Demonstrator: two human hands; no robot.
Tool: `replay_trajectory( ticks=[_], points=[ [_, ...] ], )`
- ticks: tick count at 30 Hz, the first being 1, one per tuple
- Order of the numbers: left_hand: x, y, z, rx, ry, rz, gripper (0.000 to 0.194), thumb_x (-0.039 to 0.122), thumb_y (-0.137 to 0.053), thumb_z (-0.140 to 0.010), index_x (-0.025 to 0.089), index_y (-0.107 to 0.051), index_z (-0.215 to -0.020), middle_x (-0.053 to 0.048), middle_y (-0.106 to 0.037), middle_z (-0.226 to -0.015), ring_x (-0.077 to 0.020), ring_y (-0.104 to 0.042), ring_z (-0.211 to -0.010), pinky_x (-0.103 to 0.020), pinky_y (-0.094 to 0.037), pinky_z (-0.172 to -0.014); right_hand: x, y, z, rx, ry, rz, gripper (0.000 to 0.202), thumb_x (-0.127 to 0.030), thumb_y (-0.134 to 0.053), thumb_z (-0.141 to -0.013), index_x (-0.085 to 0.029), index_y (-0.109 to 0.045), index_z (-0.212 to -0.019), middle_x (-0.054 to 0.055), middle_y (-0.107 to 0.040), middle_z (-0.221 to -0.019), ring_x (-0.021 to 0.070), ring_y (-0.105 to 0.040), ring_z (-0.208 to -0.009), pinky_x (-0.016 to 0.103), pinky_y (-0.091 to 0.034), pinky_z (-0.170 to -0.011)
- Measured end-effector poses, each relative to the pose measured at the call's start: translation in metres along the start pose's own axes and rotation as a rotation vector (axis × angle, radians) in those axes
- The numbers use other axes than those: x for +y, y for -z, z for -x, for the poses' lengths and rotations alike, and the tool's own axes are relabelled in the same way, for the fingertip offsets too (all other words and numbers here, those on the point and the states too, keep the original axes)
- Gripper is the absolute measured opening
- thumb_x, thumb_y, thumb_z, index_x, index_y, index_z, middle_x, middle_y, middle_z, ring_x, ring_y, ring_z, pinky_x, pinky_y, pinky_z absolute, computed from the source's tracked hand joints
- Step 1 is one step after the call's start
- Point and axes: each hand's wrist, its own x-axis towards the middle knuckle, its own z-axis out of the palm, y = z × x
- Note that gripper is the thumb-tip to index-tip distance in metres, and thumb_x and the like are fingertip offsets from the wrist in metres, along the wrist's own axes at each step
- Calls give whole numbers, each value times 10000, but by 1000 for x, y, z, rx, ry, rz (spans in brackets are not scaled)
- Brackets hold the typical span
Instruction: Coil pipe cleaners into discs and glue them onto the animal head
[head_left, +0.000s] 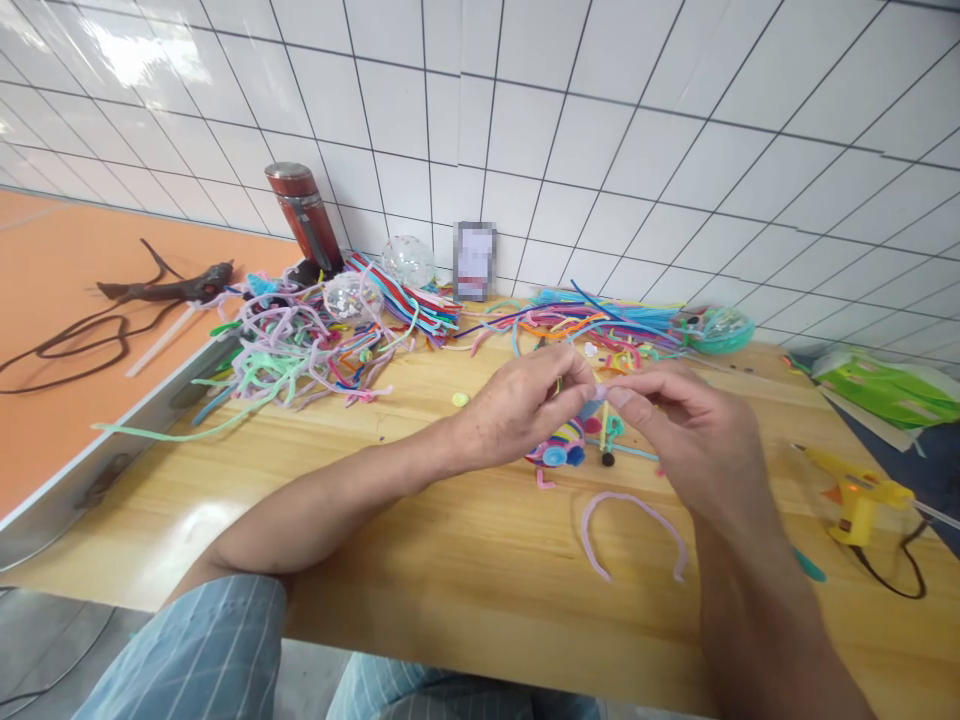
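Observation:
My left hand (536, 400) and my right hand (679, 410) meet over the table, fingertips pinched together. Between them shows a small bit of lilac pipe cleaner (601, 393), mostly hidden by the fingers. Just below and behind my left hand lies a striped, colourful craft figure (559, 450) with blue round parts and a pink foot; the hand covers part of it. A curved lilac pipe cleaner (634, 500) rests on the wood nearer to me. Beside the figure are a teal curled piece (614, 430) and a small black disc (607, 460).
A yellow glue gun (859, 490) with a cord lies at right. Tangled pipe cleaners (277, 345) heap up at left, bundled ones (607, 315) at the back. A red flask (301, 215), a phone (475, 260) and clear balls (409, 260) stand near the tiled wall.

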Motion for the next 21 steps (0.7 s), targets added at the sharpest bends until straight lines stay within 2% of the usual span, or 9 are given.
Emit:
replay_trajectory(
  ticks=[3,9,12,16,18,21],
  points=[
    [-2,-7,2,32,111,223,189,335,-594,-1006,179,-571,-901,30,-534,-771,-96,-451,-658,-240,-387,-612,1,-4,0,4,-59,-73,69,-302,-776,-889,-267,-815,-845,-6,-765,-782,165,-664,-687,323,-526,-678],
    [-5,-20,7,113,286,571,295,459,-656,-968,189,-551,-914,40,-531,-768,-88,-474,-658,-241,-425,-658,8,-20,0,30,-157,-275,117,-365,-798,-876,-255,-792,-839,-4,-770,-749,166,-692,-650,293,-555,-596],
    [-5,-20,7,88,275,476,279,455,-630,-978,194,-554,-918,38,-539,-763,-89,-456,-640,-237,-414,-636,8,-17,-2,12,-135,-201,125,-353,-772,-880,-243,-775,-822,-4,-755,-727,158,-670,-628,289,-537,-591],
    [-3,-10,3,35,97,120,197,364,-642,-975,181,-605,-912,8,-598,-827,-97,-459,-666,-242,-389,-630,-1,-11,0,57,32,115,106,-265,-728,-895,-242,-738,-792,-12,-722,-709,154,-635,-636,304,-505,-638],
    [-2,-4,1,14,79,104,182,330,-630,-975,175,-602,-884,11,-602,-804,-95,-452,-653,-243,-376,-621,-4,-10,2,83,135,215,98,-239,-713,-914,-245,-730,-818,-7,-731,-758,163,-648,-683,314,-507,-680],
    [-1,1,-1,-60,145,187,208,355,-629,-976,172,-596,-883,37,-573,-733,-84,-424,-597,-241,-349,-580,-6,-7,4,71,217,264,70,-229,-701,-947,-250,-731,-888,-1,-749,-828,171,-672,-742,318,-515,-723]
  ],
)
